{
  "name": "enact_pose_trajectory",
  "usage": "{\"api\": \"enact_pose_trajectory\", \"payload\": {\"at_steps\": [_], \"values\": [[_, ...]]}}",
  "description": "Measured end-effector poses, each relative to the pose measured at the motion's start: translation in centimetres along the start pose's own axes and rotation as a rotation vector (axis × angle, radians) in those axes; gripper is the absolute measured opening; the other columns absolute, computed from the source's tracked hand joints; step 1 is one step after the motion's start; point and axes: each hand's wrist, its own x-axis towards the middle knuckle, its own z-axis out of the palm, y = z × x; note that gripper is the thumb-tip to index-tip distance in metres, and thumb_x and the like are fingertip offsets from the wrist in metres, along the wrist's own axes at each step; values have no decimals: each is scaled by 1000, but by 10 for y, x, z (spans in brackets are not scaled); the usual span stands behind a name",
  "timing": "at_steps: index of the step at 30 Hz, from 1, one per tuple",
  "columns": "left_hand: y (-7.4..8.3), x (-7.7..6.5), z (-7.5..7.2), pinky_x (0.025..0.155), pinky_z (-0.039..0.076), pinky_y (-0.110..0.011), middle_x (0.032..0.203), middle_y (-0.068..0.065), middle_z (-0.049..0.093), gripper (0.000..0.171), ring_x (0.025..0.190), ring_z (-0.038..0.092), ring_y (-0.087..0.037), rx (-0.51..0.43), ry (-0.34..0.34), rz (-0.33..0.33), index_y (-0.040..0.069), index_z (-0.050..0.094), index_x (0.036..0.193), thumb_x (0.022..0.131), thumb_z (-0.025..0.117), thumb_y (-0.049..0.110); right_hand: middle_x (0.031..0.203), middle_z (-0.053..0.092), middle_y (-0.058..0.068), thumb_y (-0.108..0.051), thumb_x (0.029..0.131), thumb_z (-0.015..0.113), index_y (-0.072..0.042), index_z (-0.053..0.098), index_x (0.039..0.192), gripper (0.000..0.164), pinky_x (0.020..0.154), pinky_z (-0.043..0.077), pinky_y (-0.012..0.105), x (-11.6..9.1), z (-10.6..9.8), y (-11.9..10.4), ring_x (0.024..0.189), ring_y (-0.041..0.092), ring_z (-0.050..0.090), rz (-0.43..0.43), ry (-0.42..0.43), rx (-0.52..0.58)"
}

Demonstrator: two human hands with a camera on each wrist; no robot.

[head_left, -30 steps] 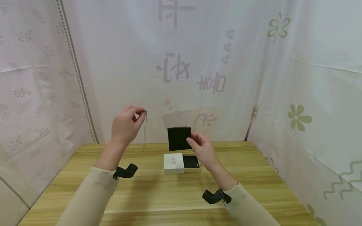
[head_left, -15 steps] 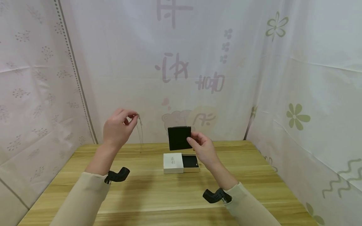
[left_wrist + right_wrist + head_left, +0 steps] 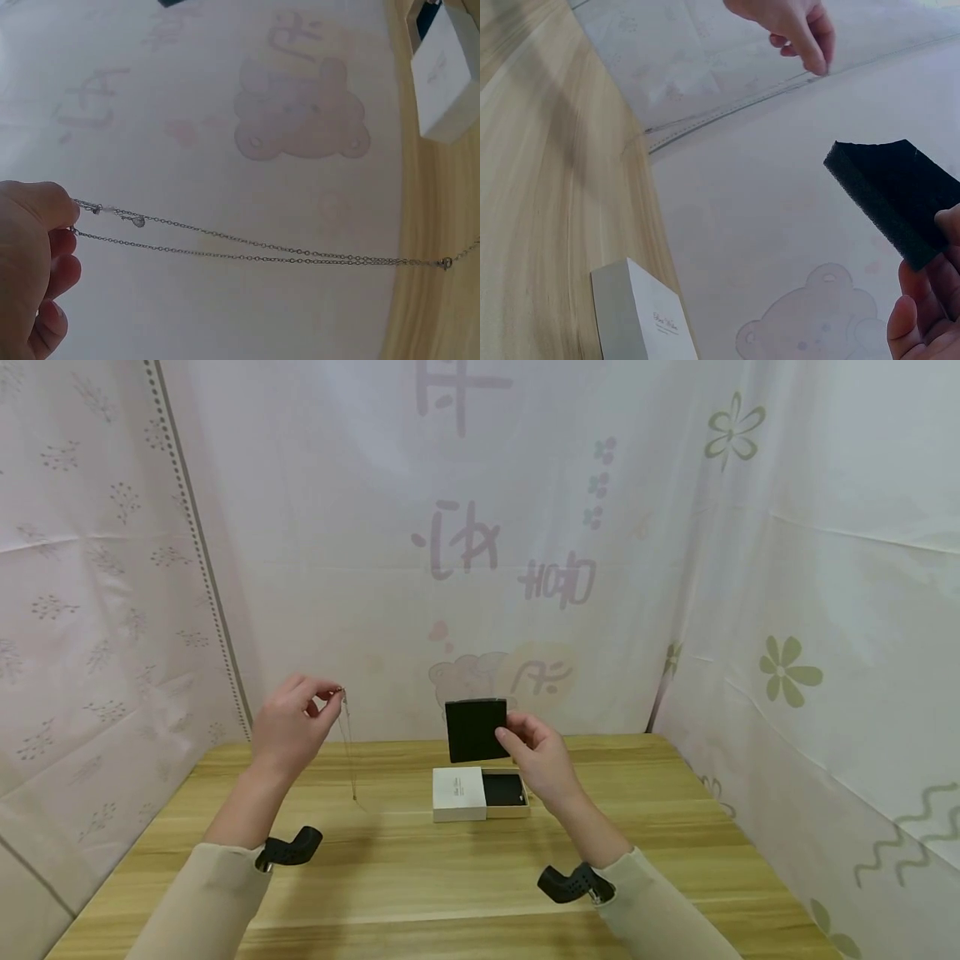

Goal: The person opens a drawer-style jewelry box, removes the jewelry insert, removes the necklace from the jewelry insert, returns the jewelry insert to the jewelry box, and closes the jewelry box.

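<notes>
My left hand [image 3: 291, 727] pinches a thin silver necklace [image 3: 225, 238] between thumb and forefinger. Its chain hangs down in a long loop with a clasp near the low end and small pendants close to the fingertips. To the right, my right hand [image 3: 542, 756] grips a square black foam pad [image 3: 476, 731] by its right edge, thumb in front. The right wrist view shows the foam's thick, porous side. Below that pad a white box [image 3: 459, 793] stands on the table, its tray [image 3: 508, 814] slid partly out to the right, with a dark lining inside.
A wooden table [image 3: 420, 885] lies under both hands. Pale printed curtains [image 3: 337, 527] hang along the back and both sides. Each wrist carries a black camera mount, such as the right one [image 3: 573, 885].
My left hand has moved left and down with the necklace, whose low end now hangs nearer the tabletop. The right hand and the foam pad stay almost where they were.
</notes>
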Motion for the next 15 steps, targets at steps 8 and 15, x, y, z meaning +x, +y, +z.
{"api": "enact_pose_trajectory", "payload": {"at_steps": [8, 15], "values": [[-18, -23, -3, 61, 48, -29, 92, -8, 74, 7, 70, 63, -20, 31, -53, -42, 7, 82, 99, 94, 81, 2, 116, 69, 9, -17, 109, 69, 1, 69, 131, 28, 81, 54, 22, -2, 0, 1, 99, 15, 60, 0, -8, -15], [-31, -42, -1, 60, 50, -31, 93, -8, 74, 4, 72, 64, -20, 66, -129, -86, 6, 82, 100, 96, 81, 5, 118, 69, 11, -14, 110, 68, 1, 69, 133, 28, 83, 55, 21, -1, 2, 1, 101, 15, 60, 1, -2, -14]]}}
